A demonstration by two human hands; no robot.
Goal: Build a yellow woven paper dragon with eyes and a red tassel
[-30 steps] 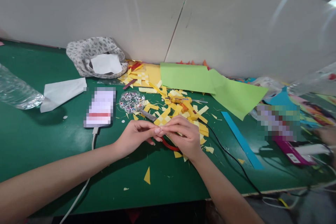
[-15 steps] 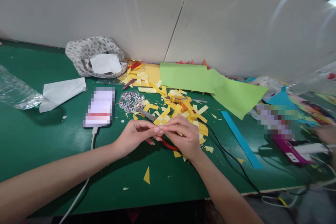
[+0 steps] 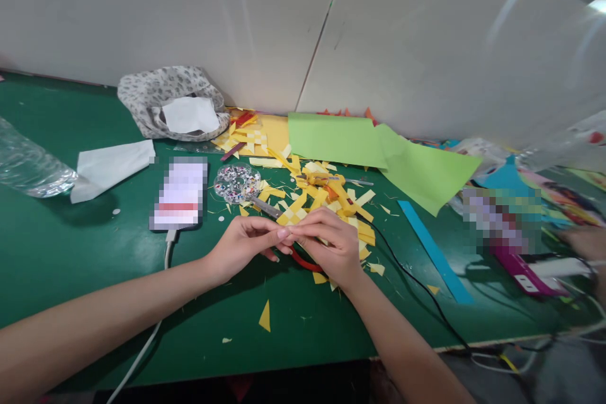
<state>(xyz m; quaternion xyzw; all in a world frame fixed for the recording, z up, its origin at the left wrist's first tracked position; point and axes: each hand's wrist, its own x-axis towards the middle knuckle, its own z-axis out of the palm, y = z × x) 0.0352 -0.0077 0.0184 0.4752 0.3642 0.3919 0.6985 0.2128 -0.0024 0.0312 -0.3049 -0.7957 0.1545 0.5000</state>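
My left hand [image 3: 246, 246] and my right hand [image 3: 334, 243] meet over the table, thumbs and fingertips pinched together. Whatever lies between the fingertips is hidden or too small to name. Under the hands lies a pair of scissors [image 3: 307, 259], its red handle and part of a blade showing. Around them spreads a heap of yellow paper scraps [image 3: 364, 233]. Just behind the right hand, a yellow glue gun [image 3: 338, 189] rests on the scraps. A clear flower-shaped case [image 3: 237, 183] with small black, white and red pieces sits behind the left hand.
Left of my hands lies a phone [image 3: 182, 192] on a white cable [image 3: 166, 259]. Behind are a spotted cloth bag [image 3: 170, 85] and green sheets [image 3: 336, 139]. A blue strip [image 3: 433, 249], black cord [image 3: 407, 271] and magenta power strip [image 3: 525, 274] lie rightward, near another person's hand [image 3: 584, 243].
My two hands stay pinched together in the same place, with hardly any movement. At the right edge, the other person's hand shifts slightly.
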